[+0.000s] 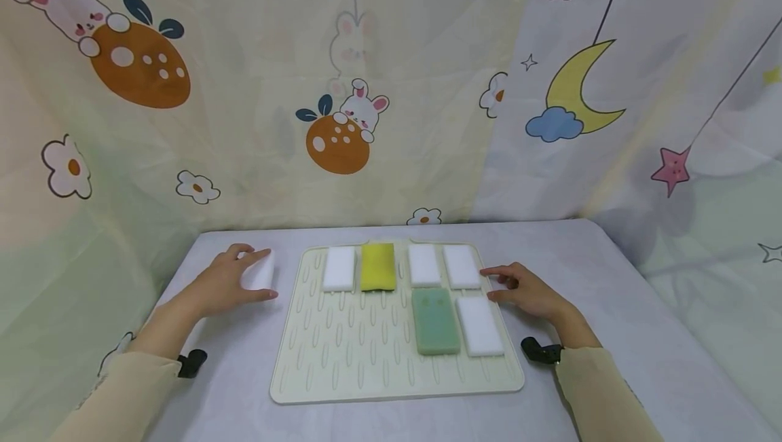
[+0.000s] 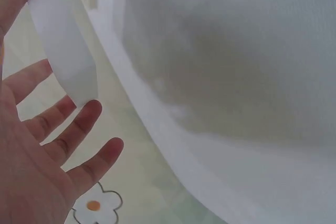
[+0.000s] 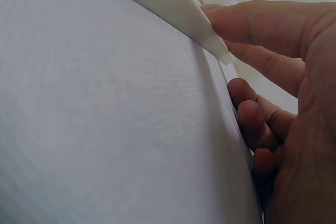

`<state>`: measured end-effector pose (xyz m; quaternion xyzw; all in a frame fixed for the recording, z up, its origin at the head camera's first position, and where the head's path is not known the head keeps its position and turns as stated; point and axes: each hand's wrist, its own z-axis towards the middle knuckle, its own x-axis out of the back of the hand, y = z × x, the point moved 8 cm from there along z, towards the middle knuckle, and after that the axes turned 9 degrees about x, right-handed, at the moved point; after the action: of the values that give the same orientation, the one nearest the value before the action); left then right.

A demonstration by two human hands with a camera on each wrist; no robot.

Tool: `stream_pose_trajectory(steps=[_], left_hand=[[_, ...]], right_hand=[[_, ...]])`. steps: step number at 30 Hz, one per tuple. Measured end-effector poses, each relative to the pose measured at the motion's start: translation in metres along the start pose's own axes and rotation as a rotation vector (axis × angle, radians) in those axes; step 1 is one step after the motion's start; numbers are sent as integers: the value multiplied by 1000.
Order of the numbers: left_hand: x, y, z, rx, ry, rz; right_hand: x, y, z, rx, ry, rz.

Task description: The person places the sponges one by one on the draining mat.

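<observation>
My left hand [image 1: 235, 282] grips a white sponge block [image 1: 261, 272] between thumb and fingers, left of the cream mat [image 1: 342, 374]. In the left wrist view, the thumb is on one end of that block [image 2: 63, 40] and fingertips touch the other. At the mat's right edge, my right hand [image 1: 531, 290] rests its thumb and index finger, close to a white block [image 1: 462, 267] and a lower white block [image 1: 480, 326]. The right wrist view shows its thumb on the mat rim [image 3: 173, 3] and the other fingers loosely curled, holding nothing.
Along the mat's back row lie another white block [image 1: 339, 269], a yellow block [image 1: 378, 267] and a further white block [image 1: 424, 265]. A green block [image 1: 436, 321] lies in front of them. White cloth covers the table [image 1: 232, 388]; a printed curtain [image 1: 244, 123] hangs behind.
</observation>
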<state>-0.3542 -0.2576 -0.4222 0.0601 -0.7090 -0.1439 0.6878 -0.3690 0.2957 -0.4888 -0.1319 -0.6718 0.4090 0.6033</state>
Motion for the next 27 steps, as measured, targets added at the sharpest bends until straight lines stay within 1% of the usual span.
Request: stream_pose_trajectory(steps=[4,11,18,23,27], left_hand=[[0,13,-4,-12,12,1],[-2,32,-13,-1,27,24],[-3,56,-24,-18,52,38],[-8,71,-29,-24,61,74],[-12,84,-33,-41,70,85]], right_hand=[[0,-2,-1,3,4,-11],[1,-2,0,2,5,-7],[0,-1,1,3,4,-8],[-1,-3,1,10,10,0],[0,-1,1,5,15,-3]])
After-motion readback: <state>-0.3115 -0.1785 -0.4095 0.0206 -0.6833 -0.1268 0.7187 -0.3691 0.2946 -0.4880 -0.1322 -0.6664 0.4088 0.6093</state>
